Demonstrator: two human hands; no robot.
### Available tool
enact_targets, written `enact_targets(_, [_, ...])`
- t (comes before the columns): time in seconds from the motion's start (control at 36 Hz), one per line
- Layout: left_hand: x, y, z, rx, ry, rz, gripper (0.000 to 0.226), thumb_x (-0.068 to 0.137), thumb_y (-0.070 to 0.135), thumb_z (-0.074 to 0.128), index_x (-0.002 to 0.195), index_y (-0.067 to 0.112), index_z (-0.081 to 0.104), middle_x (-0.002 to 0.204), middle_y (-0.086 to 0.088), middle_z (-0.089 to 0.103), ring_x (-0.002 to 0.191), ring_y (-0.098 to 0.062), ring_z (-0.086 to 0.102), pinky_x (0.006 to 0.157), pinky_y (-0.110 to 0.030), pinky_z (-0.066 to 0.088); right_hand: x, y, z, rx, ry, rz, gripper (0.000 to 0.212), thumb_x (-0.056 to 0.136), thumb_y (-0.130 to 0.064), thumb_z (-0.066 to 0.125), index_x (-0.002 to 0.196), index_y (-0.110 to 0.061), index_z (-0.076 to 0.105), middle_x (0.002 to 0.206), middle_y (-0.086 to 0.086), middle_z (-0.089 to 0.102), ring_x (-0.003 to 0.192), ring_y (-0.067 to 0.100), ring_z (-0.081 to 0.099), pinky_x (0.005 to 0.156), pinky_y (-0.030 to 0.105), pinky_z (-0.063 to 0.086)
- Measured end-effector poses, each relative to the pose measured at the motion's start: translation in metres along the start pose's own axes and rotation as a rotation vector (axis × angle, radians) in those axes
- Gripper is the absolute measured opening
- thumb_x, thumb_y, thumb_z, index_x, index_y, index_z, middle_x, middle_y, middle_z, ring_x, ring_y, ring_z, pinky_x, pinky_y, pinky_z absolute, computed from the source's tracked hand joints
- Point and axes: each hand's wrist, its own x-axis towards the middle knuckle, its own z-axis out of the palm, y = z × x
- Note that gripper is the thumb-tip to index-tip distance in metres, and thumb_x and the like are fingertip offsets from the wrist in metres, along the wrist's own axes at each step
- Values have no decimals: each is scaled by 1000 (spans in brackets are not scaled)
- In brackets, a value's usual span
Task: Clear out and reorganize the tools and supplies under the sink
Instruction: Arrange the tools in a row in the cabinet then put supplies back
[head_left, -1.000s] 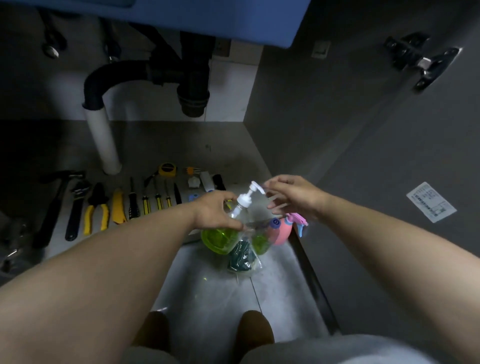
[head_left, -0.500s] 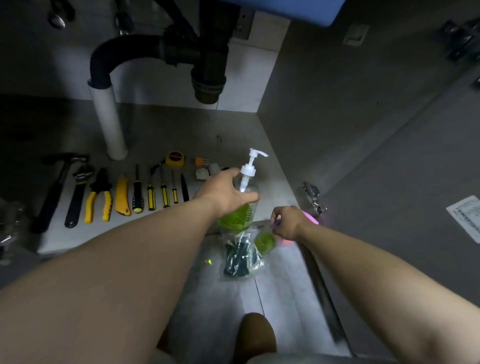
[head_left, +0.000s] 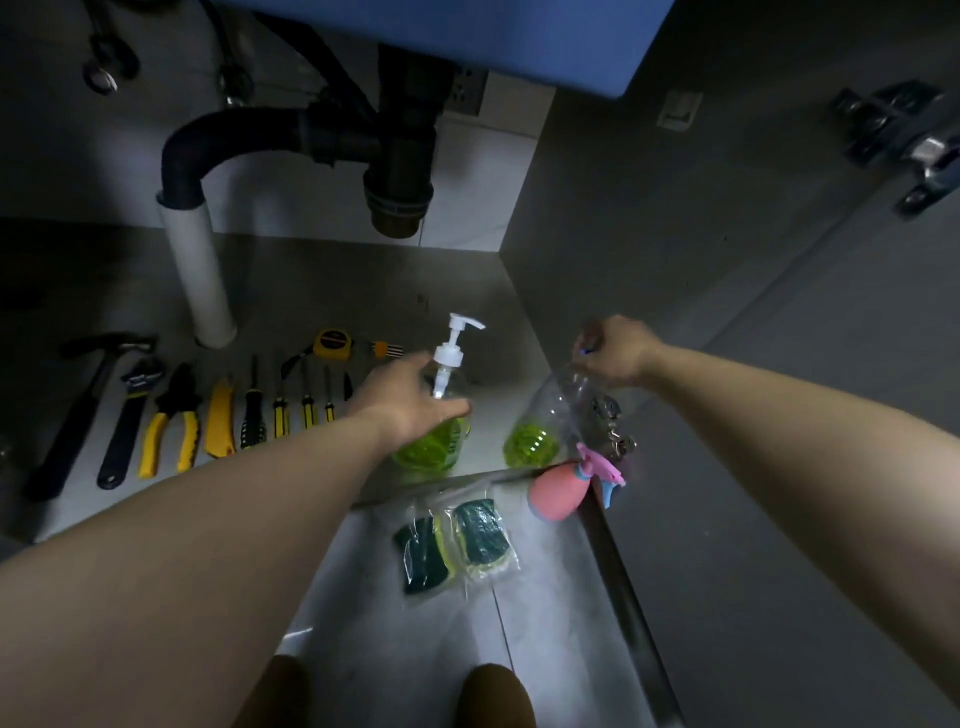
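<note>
Gripping the pump bottle (head_left: 431, 449) round its shoulder, L hand (head_left: 410, 397) has fingers curled on the clear body just under the white pump. Bottle is upright w/ green liquid in the lower part, R of the white drain pipe (head_left: 200, 280) and nearer the camera, by the front edge of the cabinet floor (head_left: 322, 280); can't tell if its base is touching down. R hand (head_left: 615, 353) pinches the neck of a clear plastic bottle (head_left: 545, 421), which is tilted, top leaning away to the R, a bit of green liquid pooled at the bottom. It's further R of the pipe than the pump bottle, the two apart. Pink spray bottle (head_left: 558, 493) w/ pink-blue trigger lies on its side, further R again and nearer than the pipe. Bagged green sponges (head_left: 457, 540) lie on the tile floor (head_left: 545, 597), well nearer than the pipe. Tools in a row, from L of the pipe to its R: hammer (head_left: 72, 426), wrench (head_left: 124, 431), yellow-handled pliers (head_left: 174, 410), yellow utility knife (head_left: 221, 421), screwdrivers (head_left: 253, 410). Yellow tape measure (head_left: 332, 344) sits just R of the pipe base.
</note>
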Motion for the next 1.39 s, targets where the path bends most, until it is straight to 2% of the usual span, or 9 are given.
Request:
enact_targets(0.14, [20,-11,8,-62,33,-9,62,64,67,80,119,47,59,92,20,57,97,-17,60,81,-31,49,31,11,1,-14,73,1,17,79,-27,75,93,-18,72,100,8,73,97,28,68,75,24,45])
enact_targets(0.28, [32,-11,26,-148,67,-3,65,62,66,79,121,48,59,119,7,62,107,-22,62,94,-36,53,60,17,19,-3,165,34,17,83,-14,69,99,-14,74,109,21,70,105,37,67,83,32,52])
enact_targets(0.42, [39,-5,34,-145,94,29,70,68,63,81,129,40,58,101,10,60,94,-18,59,83,-33,52,84,11,33,-3,220,69,28,91,-29,68,113,-12,70,119,25,61,112,40,61,98,39,52])
enact_targets(0.56, [46,-8,41,-176,109,20,63,68,62,81,124,41,60,88,24,49,91,-16,57,87,-35,52,106,6,43,-15,265,96,27,91,-15,58,117,-15,67,129,24,48,105,46,62,97,43,53])
enact_targets(0.64, [49,-10,44,-214,90,43,60,69,60,80,122,40,61,97,19,60,90,-10,58,81,-31,49,118,5,48,-22,289,113,30,91,-10,56,119,-16,65,133,23,41,104,47,62,99,43,51])
enact_targets(0.72, [51,-9,44,-225,71,47,66,64,65,75,123,40,61,112,11,65,100,-16,63,90,-38,54,126,5,50,-27,319,124,33,91,-6,53,120,-16,65,134,21,40,103,46,62,98,41,51])
enact_targets(1.0, [49,-8,45,-229,73,36,65,72,58,81,130,38,59,119,6,66,107,-19,63,94,-42,54,124,7,44,-107,317,91,37,88,2,52,121,-9,63,133,23,36,106,48,59,100,45,51])
enact_targets(1.31, [51,-8,48,-195,33,79,66,68,59,81,127,40,59,119,9,68,109,-18,65,95,-41,55,112,5,45,-41,275,28,45,94,-14,52,138,-21,52,139,20,36,110,43,60,98,39,50])
enact_targets(1.39, [52,-5,47,-136,19,83,66,68,62,79,128,44,56,123,9,66,114,-18,63,96,-41,54,98,-8,37,163,339,-98,25,96,-24,55,118,-19,64,120,15,58,98,35,64,89,34,51])
